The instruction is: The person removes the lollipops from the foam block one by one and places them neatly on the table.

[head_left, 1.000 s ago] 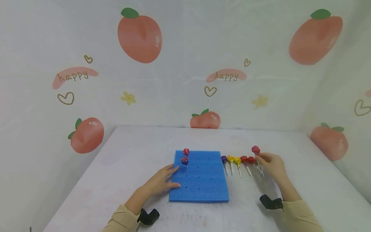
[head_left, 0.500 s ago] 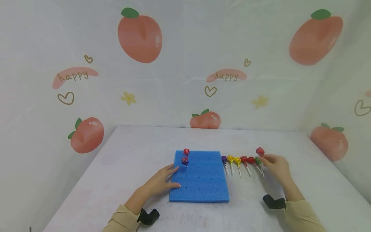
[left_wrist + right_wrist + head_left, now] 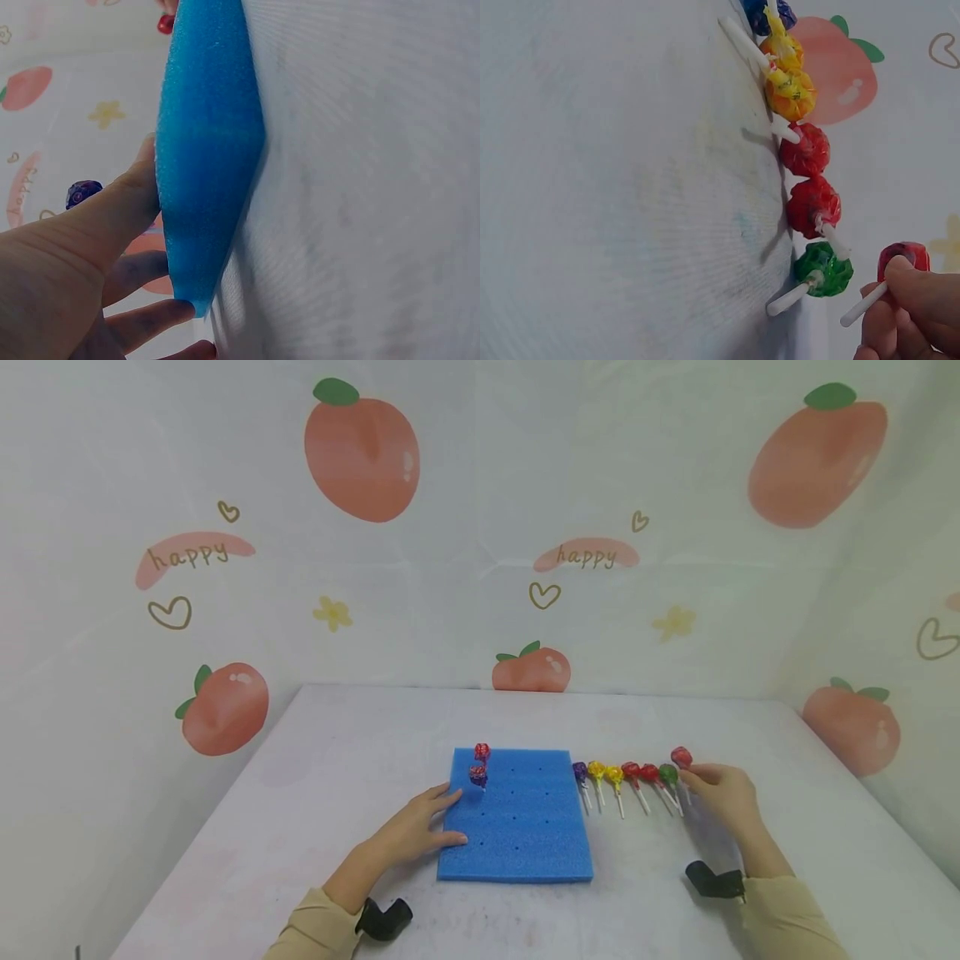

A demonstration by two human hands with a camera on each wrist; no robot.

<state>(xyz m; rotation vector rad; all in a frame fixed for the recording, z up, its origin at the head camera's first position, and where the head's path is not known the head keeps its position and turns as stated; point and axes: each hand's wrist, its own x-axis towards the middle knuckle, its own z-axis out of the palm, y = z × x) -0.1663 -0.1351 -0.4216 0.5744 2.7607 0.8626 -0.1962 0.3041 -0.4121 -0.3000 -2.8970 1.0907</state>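
1. When looking out past the blue foam board [image 3: 525, 860] on any side, see the white counter [image 3: 360, 727], bearing the whole layout.
2. On that counter, find the board lying flat, apparently meant for receiving sticks.
3. At the board's left edge, see the left grip [image 3: 408, 833], spread wide and touching the foam with thumb and fingertips, probably for steadying.
4. Well to the right of the board, find the right grip [image 3: 723, 795], narrowed to a pinch on a red-wrapped lollipop [image 3: 681, 757], head up, lifted off the counter.
5. Beginning just beside the board's right edge, note a row lying on the counter: purple lollipop [image 3: 580, 772] nearest, then two yellow lollipops [image 3: 614, 774], two red lollipops [image 3: 631, 770], green lollipop [image 3: 667, 773] farthest out.
6. Toward the board's far left corner, see an upright red lollipop [image 3: 482, 752] and, just in front, a purple-and-red lollipop [image 3: 478, 775], both planted.
7. Across the rest of the board, notice small open holes [image 3: 513, 818].
8. Judge the step in hand as fetching another lollipop for planting. Next, most likely: carry leftward over the board, aim the stick's free end at an open hole, push straight down while bracing the foam.
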